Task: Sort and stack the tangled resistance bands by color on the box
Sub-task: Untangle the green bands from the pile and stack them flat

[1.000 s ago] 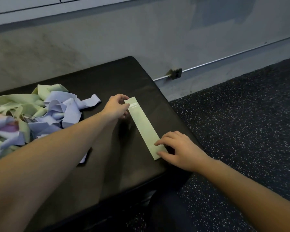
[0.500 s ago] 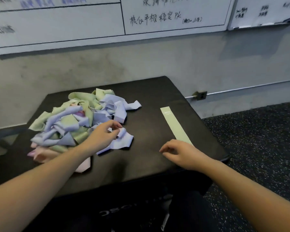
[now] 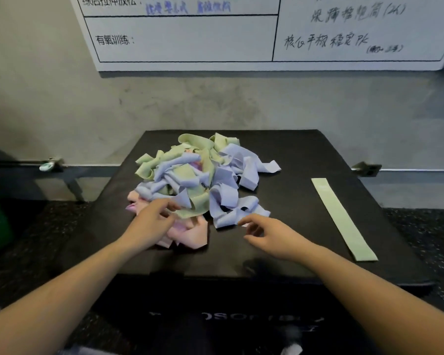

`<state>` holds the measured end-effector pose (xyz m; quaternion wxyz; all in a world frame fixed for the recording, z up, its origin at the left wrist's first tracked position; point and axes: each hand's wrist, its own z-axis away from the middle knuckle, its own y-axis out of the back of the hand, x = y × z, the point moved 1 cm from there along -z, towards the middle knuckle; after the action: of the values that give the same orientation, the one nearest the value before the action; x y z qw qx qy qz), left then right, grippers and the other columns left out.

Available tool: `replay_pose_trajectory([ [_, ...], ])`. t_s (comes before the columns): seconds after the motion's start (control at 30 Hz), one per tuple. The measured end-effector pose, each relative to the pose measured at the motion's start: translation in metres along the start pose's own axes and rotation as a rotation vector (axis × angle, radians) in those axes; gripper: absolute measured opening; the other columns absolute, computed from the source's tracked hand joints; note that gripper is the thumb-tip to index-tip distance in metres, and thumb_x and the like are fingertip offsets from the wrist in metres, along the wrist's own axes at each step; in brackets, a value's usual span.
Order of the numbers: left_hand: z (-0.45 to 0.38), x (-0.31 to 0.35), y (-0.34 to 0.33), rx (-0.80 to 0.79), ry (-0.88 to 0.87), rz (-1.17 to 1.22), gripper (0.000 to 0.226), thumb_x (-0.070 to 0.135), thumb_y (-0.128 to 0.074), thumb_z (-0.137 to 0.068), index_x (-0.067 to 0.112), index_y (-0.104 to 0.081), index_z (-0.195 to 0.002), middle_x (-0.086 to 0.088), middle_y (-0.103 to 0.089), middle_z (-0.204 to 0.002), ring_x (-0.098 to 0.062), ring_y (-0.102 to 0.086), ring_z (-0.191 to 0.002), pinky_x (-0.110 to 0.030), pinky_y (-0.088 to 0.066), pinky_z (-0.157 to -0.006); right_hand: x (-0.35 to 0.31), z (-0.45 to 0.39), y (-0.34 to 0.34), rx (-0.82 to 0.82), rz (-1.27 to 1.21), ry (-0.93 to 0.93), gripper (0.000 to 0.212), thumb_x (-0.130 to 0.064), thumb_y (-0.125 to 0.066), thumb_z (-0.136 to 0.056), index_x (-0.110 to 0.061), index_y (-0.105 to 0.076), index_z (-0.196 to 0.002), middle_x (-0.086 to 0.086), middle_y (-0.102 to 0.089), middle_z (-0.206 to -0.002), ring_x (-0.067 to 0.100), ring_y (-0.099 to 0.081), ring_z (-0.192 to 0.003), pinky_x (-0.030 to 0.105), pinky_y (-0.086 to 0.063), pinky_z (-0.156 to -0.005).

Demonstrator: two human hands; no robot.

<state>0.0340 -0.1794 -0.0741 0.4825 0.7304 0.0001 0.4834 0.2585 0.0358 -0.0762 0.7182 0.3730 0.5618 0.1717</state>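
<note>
Head view: tangled pile [image 3: 203, 180] of green, lilac and pink bands mid-box [image 3: 287, 252], one flat green band [image 3: 342, 217] apart at right. Left hand [image 3: 151, 221] on pile's near edge, fingers loosely curled over pink and green loops, grip unclear. Right hand [image 3: 269, 235] open, fingers relaxed, fingertips beside nearest lilac band [image 3: 237, 213]. Whiteboard [image 3: 267, 34] on wall behind.

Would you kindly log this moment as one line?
left hand: on tangled band pile | right hand: open | flat green band: placed
</note>
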Motion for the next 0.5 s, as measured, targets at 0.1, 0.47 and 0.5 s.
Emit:
replay_pose_trajectory([
  [0.1, -0.006, -0.011, 0.005, 0.078, -0.094, -0.075, 0.019, 0.02, -0.062, -0.089, 0.038, -0.061, -0.094, 0.01, -0.063, -0.107, -0.01, -0.066, -0.093, -0.022, -0.052, -0.077, -0.017, -0.03, -0.01, -0.029, -0.016, 0.022, 0.033, -0.023, -0.062, -0.094, -0.041, -0.058, -0.121, -0.02, -0.062, -0.111, 0.0, -0.062, -0.088, 0.019, -0.051, -0.086],
  [0.47, -0.05, -0.026, -0.007, 0.025, -0.607, -0.618, 0.051, 0.032, -0.059, -0.084, 0.023, -0.057, -0.134, 0.005, -0.054, -0.146, -0.018, -0.039, -0.144, -0.035, -0.022, -0.118, -0.052, -0.134, -0.041, 0.121, 0.355, 0.23, 0.044, -0.025, -0.067, -0.084, -0.029, -0.059, -0.127, -0.001, -0.065, -0.122, 0.022, -0.055, -0.115, 0.038, -0.046, -0.094],
  [0.5, -0.054, -0.026, -0.008, 0.005, -0.613, -0.662, 0.051, 0.033, -0.057, -0.086, 0.024, -0.055, -0.136, 0.005, -0.054, -0.147, -0.018, -0.04, -0.144, -0.038, -0.026, -0.117, -0.052, -0.141, -0.044, 0.127, 0.414, 0.249, 0.044, -0.025, -0.067, -0.084, -0.028, -0.059, -0.128, -0.001, -0.066, -0.123, 0.024, -0.055, -0.115, 0.039, -0.046, -0.093],
])
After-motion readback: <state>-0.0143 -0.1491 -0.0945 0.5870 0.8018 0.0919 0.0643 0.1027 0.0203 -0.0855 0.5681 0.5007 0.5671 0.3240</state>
